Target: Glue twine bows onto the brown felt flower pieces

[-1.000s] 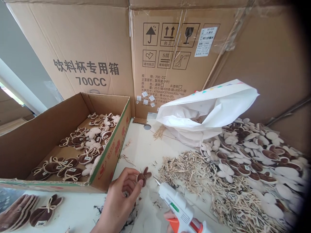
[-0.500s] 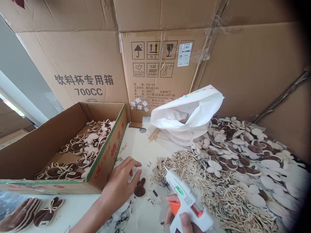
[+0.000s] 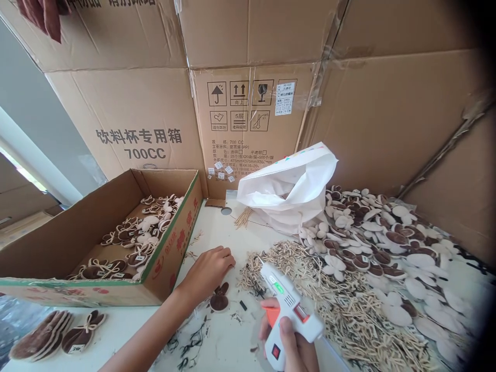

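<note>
Beige cord-bow heap (image 3: 356,315) crowds white-orange plastic glue gun (image 3: 285,293) — long axis points forward-left, right hand (image 3: 300,351) wrapped round it — left hand (image 3: 211,267) curled, can't tell if pinching

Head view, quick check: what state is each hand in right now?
Left hand: fingers curled downward, fingertips hidden; cannot tell whether it holds anything.
Right hand: closed, holding the white and orange glue gun.

One glue gun (image 3: 290,305) is showing near right, one green-rimmed box (image 3: 170,263) is standing left, one white bag (image 3: 271,200) is gaping far off; cord bows (image 3: 360,320), right, are defying any count!
</note>
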The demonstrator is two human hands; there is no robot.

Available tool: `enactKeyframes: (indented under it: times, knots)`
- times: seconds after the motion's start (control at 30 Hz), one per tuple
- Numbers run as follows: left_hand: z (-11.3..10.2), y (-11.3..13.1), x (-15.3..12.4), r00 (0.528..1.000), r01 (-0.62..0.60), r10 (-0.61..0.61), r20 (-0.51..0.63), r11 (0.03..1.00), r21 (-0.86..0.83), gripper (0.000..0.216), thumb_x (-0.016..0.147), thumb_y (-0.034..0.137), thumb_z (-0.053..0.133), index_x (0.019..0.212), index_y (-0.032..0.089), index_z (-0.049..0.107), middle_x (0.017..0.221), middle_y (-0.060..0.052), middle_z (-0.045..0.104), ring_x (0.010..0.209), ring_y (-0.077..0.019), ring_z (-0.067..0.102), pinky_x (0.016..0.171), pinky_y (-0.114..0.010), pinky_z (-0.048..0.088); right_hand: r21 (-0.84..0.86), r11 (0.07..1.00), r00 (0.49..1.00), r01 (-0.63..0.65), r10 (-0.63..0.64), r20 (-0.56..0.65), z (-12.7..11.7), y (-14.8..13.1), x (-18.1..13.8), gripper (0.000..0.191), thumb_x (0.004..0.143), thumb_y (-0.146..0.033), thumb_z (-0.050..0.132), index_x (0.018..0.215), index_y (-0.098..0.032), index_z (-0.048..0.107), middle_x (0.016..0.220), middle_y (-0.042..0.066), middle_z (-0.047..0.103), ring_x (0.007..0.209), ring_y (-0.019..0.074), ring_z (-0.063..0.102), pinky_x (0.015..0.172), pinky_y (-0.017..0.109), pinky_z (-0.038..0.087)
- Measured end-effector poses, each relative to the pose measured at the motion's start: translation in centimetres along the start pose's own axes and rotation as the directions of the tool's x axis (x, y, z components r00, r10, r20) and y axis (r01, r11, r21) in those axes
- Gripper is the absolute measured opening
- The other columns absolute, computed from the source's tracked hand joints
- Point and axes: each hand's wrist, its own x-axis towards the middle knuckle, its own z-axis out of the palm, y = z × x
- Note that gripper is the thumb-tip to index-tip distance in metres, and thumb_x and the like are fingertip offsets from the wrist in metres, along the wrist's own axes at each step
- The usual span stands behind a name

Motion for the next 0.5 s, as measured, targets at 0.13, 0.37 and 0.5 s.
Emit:
enactKeyframes:
  times: [0.13,0.37,0.5]
  knots:
    - [-0.5,0.2,-0.8,0.994,0.092,-0.098,-0.057,0.991,-0.099,0.024,0.1,0.017,0.051,0.091,0.021,0.073,0.091,-0.007,0.071,0.087,-0.0237,0.064,0.069,-0.03,0.043,-0.003,1.0,1.0,0.008,-0.008,-0.007,0.1,0.3,0.2,0.059,0.091,-0.073,0.053,0.11,-0.019,0.063,0.065,0.001,0.063,0.047,0.0145,0.05,0.048,0.029,0.039]
    - [-1.7,0.9,-2.7,0.939,0.269,-0.34,-0.053,0.82,-0.505,0.024,0.096,0.039,0.059,0.1,0.02,0.075,0.085,-0.005,0.075,0.078,-0.0198,0.067,0.066,-0.026,0.049,-0.05,0.999,1.0,-0.018,0.019,0.017,0.1,0.4,0.3,0.055,0.094,-0.072,0.049,0.109,-0.02,0.061,0.067,0.001,0.064,0.05,0.0149,0.05,0.05,0.028,0.039]
    - [-1.7,0.6,-3.4,0.891,0.32,-0.448,-0.071,0.732,-0.602,0.022,0.093,0.04,0.064,0.092,0.019,0.073,0.081,-0.004,0.072,0.076,-0.0192,0.063,0.068,-0.027,0.047,-0.06,0.998,1.0,-0.025,0.026,0.009,0.2,0.1,0.3,0.053,0.096,-0.07,0.05,0.108,-0.02,0.061,0.067,0.001,0.063,0.052,0.0149,0.049,0.051,0.028,0.039]
